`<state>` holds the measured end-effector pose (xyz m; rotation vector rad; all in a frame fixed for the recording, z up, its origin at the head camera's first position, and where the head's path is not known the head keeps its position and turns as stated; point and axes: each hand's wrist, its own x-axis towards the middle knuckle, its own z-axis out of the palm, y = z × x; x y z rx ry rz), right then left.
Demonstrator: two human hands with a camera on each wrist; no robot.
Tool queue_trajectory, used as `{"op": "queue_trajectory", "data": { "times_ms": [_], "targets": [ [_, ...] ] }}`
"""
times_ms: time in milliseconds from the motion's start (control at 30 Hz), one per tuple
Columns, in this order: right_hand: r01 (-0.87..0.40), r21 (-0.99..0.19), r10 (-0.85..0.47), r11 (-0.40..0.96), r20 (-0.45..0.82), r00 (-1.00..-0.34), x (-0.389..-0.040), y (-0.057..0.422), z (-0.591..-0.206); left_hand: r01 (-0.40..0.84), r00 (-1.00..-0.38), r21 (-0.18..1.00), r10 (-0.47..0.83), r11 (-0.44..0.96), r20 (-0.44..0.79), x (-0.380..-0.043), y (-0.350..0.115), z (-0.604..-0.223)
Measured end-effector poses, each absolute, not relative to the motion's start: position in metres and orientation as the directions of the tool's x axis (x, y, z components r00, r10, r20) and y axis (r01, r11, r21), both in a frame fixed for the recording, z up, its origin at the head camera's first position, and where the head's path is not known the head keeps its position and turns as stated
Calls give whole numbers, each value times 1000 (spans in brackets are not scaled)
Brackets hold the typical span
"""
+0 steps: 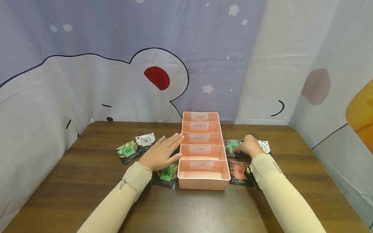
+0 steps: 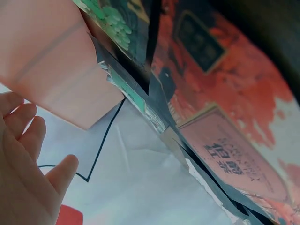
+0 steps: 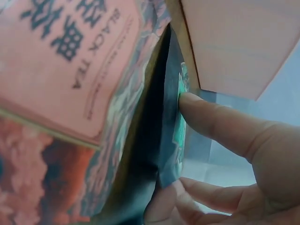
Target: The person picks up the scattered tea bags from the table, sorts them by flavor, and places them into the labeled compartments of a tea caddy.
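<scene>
My left hand (image 1: pixel 161 152) has its fingers spread beside the left wall of a pink divided box (image 1: pixel 202 185). Below that hand lies a green-labelled tea packet (image 1: pixel 166 174); a red-labelled tea packet (image 2: pixel 229 159) looms large in the left wrist view. To the box's right, my right hand (image 1: pixel 251 146) pinches a green-labelled tea packet (image 1: pixel 228 145). In the right wrist view its thumb presses the label and its fingers curl at the packet's edge. A red-labelled black tea packet (image 1: pixel 240 171) lies nearer the front, right of the box.
At the left lie another green-labelled packet (image 1: pixel 128 151) and a white-labelled one (image 1: pixel 145 141). Another white-labelled packet (image 1: pixel 265 147) shows behind the right hand. The box has several labelled compartments in a row. A patterned curtain (image 1: pixel 116 87) hangs behind the wooden table (image 1: pixel 186 213).
</scene>
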<state>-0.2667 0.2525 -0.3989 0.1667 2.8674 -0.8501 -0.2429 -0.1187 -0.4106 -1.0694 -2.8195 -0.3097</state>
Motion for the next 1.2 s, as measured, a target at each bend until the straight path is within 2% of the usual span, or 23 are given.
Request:
{"op": "queue_trajectory", "data": {
  "times_ms": [167,300,500,900,1200],
  "targets": [
    [184,-617,75,765,-199,-977,-267,261,-404,675,-737,154,653,721,172,-241,-118,-409],
    [239,-732,108,639,-222,-969,-267,266,-407,674,-739,173,653,718,166,-242,-118,-410],
    [237,-840,115,488,-207,-972,-265,274,-408,667,-745,203,647,717,161,-241,-117,-411],
    [247,-876,181,415,-187,-966,-256,272,-404,668,-744,188,647,720,169,-238,-116,-411],
    [144,-917,210,373,-68,-975,-249,276,-400,667,-745,178,646,724,164,-238,-116,-411]
  ]
}}
